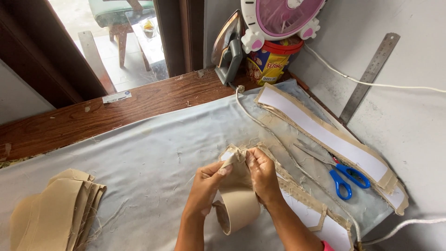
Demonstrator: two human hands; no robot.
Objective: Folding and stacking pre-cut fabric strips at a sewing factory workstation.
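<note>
- Left hand (207,182) pinched the frayed top of the tan fabric band (239,195), thumb and fingers clamped on it.
- Right hand (263,175) gripped the same top edge from the other side, right against the left.
- The band curled into a loop below both hands, over the grey cloth (153,153).
- Blue scissors (344,176) lay to the band's right; a stack of tan pieces (55,214) sat well off to its left.
</note>
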